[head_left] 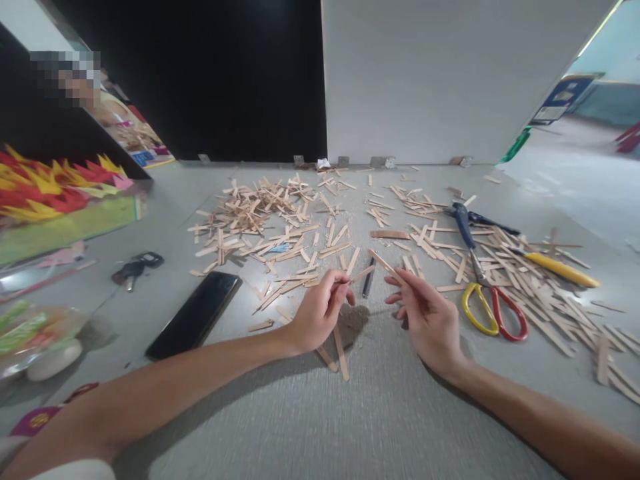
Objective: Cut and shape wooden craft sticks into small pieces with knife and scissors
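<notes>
Above the grey table, my left hand pinches a short wooden craft stick that points right. My right hand grips another craft stick between thumb and fingers, its far end tilted up and left. The two sticks' tips come close together; whether they touch I cannot tell. Just behind them on the table lies a dark pen-like rod. Below my left hand, a couple of long craft sticks rest on the table, their upper ends hidden by the hand.
Loose stick pieces heap at the back left. To the right lie scissors, dark-handled pliers, a yellow cutter and more sticks. A phone and keys sit left. Black and white panels stand behind; a person is at far left.
</notes>
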Demonstrator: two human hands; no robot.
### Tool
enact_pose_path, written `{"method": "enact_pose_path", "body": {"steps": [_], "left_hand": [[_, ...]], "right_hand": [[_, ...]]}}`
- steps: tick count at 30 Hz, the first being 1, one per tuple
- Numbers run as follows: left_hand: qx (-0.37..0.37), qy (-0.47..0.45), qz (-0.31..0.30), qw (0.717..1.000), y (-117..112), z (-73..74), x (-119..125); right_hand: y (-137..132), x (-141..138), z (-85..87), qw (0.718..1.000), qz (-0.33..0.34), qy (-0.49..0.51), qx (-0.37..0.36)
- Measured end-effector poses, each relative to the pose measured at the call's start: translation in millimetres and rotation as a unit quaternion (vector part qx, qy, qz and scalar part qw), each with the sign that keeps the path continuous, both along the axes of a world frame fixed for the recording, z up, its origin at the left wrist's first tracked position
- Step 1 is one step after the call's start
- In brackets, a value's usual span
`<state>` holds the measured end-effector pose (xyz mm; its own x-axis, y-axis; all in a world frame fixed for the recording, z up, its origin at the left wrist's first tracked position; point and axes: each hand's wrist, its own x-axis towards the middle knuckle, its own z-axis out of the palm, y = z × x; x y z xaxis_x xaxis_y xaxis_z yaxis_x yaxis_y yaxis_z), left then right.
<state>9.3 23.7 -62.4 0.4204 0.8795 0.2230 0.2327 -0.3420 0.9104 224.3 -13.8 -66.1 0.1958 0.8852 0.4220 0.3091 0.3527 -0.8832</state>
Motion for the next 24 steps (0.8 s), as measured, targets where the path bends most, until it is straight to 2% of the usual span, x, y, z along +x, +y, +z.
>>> {"method": "enact_pose_path", "body": {"steps": [5, 10, 13, 18, 21, 24], "left_hand": [[-0.045, 0.002, -0.033, 0.998, 3.7, 2.6, -0.2], [-0.061, -0.014, -0.028, 0.998, 6.0, 3.1, -0.2], [-0.069, -0.018, -0.048, 0.996, 6.6, 3.6, -0.4], [-0.096, -0.045, -0.131, 0.986, 7.2, 3.9, 0.1], [-0.092, -0.055, -0.135, 0.985, 6.7, 3.4, 0.0], [-0.086, -0.059, -0.135, 0.985, 6.3, 2.8, -0.8]], "right_hand": [[-0.4, 0.9, 1.4, 0.999, 0.010, -0.031, -0.006], [-2.8, -0.3, 2.5, 0.999, 0.024, -0.036, 0.009], [-6.1, 0.2, 2.0, 0.996, 0.040, -0.083, 0.018], [-9.0, 2.2, 0.3, 0.969, 0.116, -0.214, 0.053], [-8.4, 3.0, -0.8, 0.953, 0.150, -0.250, 0.080], [-7.2, 3.9, -1.3, 0.948, 0.157, -0.267, 0.067]]}}
